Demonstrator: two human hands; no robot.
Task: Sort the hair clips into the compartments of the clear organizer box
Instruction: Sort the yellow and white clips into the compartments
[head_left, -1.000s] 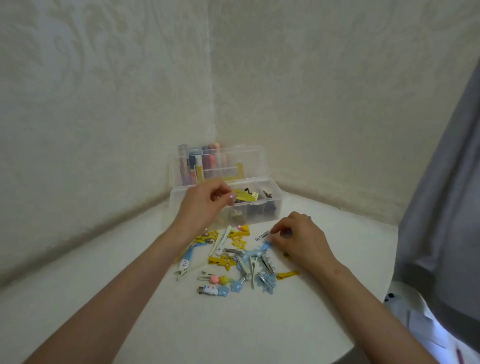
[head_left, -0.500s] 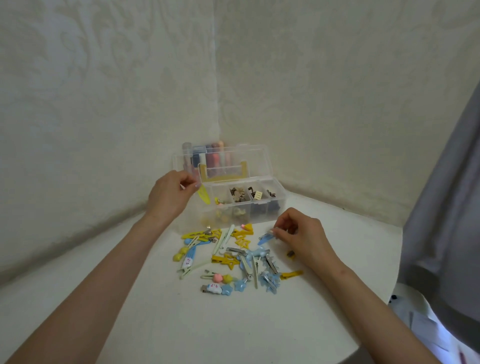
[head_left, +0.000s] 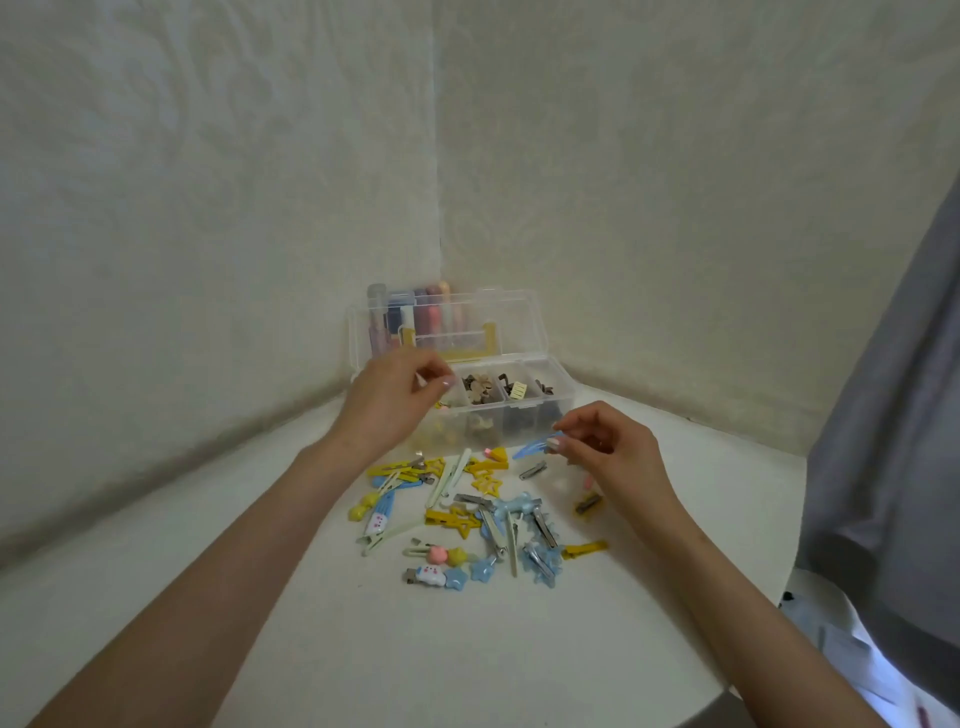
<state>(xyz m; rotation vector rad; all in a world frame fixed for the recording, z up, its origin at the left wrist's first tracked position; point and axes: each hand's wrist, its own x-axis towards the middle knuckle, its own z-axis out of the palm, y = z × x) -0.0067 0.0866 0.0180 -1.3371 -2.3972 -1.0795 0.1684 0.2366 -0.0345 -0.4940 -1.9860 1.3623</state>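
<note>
The clear organizer box (head_left: 565, 401) stands open in the wall corner, its lid (head_left: 514, 317) upright. Its top compartments hold brown, dark and cream clips. My left hand (head_left: 395, 405) hovers over the box's left compartment with fingertips pinched together; I cannot make out whether a clip is between them. My right hand (head_left: 610, 452) is raised just in front of the box and pinches a blue snap clip (head_left: 531, 448) by its end. A loose pile of yellow, blue, pale green and metal hair clips (head_left: 467, 514) lies on the white table (head_left: 415, 649) between my forearms.
Coloured tubes (head_left: 415, 312) stand behind the box lid against the wall. Grey fabric (head_left: 893, 415) hangs at the right, past the table's rounded edge. A white item (head_left: 831, 634) lies below it.
My left hand went from the box out to its left with a yellow clip, then back over the left compartment. My right hand lifted a blue clip off the pile.
</note>
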